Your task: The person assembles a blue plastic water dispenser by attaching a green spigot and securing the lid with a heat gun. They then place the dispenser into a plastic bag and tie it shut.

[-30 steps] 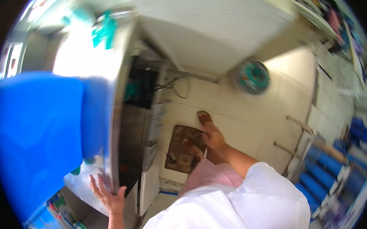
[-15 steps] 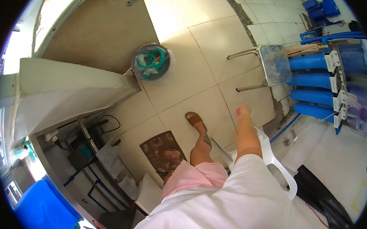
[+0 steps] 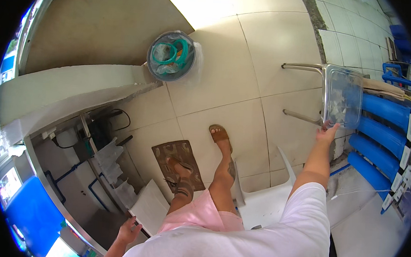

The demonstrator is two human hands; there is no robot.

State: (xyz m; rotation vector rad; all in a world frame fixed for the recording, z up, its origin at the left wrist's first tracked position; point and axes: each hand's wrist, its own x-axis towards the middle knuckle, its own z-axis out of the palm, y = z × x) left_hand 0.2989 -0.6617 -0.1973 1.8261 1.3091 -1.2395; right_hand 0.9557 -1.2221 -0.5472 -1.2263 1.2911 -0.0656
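Observation:
My right hand (image 3: 326, 132) is stretched out to the right and grips the near rim of a shiny metal stool (image 3: 343, 92), whose steel legs point left over the tiled floor. My left hand (image 3: 127, 230) is low at the bottom left, fingers apart and holding nothing, just beside a stack of white panels (image 3: 146, 205) at the open underside of a white counter (image 3: 62, 89). My feet in brown sandals stand on and next to a brown patterned mat (image 3: 178, 157).
A white plastic chair (image 3: 263, 203) stands right behind my legs. Blue filter cylinders (image 3: 379, 134) line the right side. A round bin (image 3: 171, 55) with green hoses sits on the floor beyond the counter. Cables and pipes hang under the counter; a blue panel (image 3: 30, 216) is at far left.
The view has swung from the blue panel and open cabinet on the left toward the floor and the right. My right arm has reached out and taken the stool's rim.

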